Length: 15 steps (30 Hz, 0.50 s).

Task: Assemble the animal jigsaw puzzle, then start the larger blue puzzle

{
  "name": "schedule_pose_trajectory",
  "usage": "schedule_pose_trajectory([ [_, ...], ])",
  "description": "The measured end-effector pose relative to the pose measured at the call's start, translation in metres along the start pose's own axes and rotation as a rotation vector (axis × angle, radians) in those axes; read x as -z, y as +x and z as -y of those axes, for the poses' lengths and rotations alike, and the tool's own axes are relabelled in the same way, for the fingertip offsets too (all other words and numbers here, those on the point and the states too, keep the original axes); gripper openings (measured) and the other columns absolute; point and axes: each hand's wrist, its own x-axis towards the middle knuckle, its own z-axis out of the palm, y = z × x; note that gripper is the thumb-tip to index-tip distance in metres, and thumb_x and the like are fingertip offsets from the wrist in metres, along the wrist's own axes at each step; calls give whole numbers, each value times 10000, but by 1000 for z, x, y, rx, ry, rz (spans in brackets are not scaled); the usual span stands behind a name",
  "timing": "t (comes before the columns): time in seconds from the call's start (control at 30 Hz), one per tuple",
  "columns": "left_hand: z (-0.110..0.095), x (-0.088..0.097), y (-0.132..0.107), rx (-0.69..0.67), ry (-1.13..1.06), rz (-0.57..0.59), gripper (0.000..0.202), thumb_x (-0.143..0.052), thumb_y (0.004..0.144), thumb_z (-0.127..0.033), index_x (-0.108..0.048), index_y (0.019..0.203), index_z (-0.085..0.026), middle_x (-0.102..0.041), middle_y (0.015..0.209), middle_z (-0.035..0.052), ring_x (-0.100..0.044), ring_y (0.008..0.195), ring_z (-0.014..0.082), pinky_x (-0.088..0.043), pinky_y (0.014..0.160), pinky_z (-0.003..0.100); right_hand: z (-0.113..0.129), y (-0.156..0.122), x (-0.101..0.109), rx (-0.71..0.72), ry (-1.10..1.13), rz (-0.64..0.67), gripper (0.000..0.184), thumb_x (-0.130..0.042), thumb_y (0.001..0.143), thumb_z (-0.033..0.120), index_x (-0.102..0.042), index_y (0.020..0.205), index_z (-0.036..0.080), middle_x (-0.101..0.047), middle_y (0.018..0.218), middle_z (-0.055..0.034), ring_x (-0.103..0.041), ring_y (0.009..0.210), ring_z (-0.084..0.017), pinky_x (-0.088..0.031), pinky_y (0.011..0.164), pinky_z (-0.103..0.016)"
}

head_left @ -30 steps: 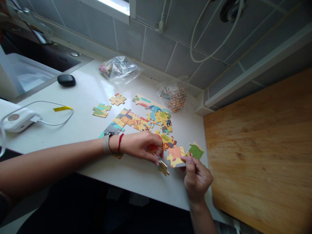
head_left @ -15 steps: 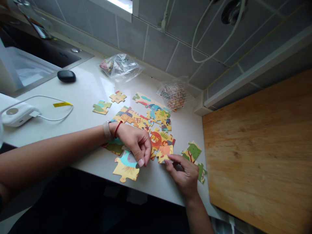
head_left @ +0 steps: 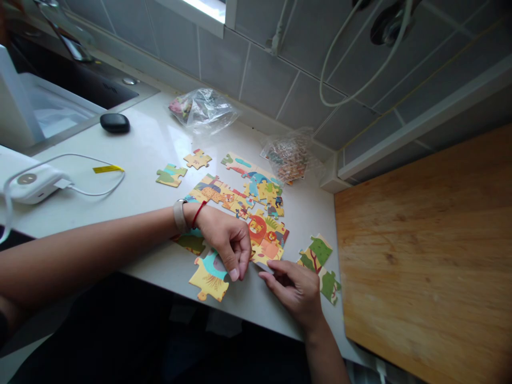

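My right hand [head_left: 294,285] pinches a puzzle piece [head_left: 264,267] between thumb and fingers; the piece is tilted and shows a greyish face. Its far edge is by the lion section [head_left: 260,229] of a jigsaw; whether they touch I cannot tell. My left hand [head_left: 228,240], wearing a watch and a red string bracelet, is closed with curled fingers over the near side of the jigsaw. What it holds, if anything, is hidden. Beside its thumb lies a yellow and turquoise piece [head_left: 211,277]. The leopard section [head_left: 218,193] and the elephant section [head_left: 254,178] lie beyond.
Loose pieces [head_left: 172,175] lie to the left, and joined green tree pieces [head_left: 318,253] to the right. Two plastic bags [head_left: 206,112] stand by the tiled wall. A black mouse [head_left: 114,123], a white charger [head_left: 34,184] with its cable, and a wooden board [head_left: 424,245] flank the work.
My right hand has drawn slightly back and left from the lion section, tilting the puzzle piece up. My left hand has hardly moved. The view has shifted slightly.
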Motion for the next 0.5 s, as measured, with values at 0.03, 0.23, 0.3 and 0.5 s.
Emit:
schedule_pose_trajectory([
  [0.03,0,0,0,-7,3,-1,324,-905,782,-434,-859,987,-188,-820,819,89,-768,680,199,-636,648,238,0,0,0,3,-1,9,183,-794,930,338,-750,1018,183,-710,677,11,-640,519,-111,-527,538,-215],
  [0.23,-2,-2,-1,25,1,-13,272,-904,791,-390,-852,966,-188,-815,808,68,-733,633,158,-609,624,205,-1,0,-1,32,-16,46,206,-778,944,367,-739,1032,185,-621,609,41,-576,495,-113,-477,515,-239],
  [0.3,-3,-2,0,24,-4,-10,251,-903,793,-370,-848,959,-189,-812,804,60,-718,619,144,-599,616,194,0,2,0,50,-48,31,170,-781,941,332,-734,1025,191,-614,628,34,-576,527,-124,-481,539,-256],
  [0.5,-6,-3,1,-17,-9,-8,265,-941,738,-380,-842,894,-191,-791,738,48,-699,584,150,-578,549,194,3,7,0,68,-188,28,164,-792,917,265,-742,1064,213,-697,913,-73,-647,846,-222,-564,729,-365],
])
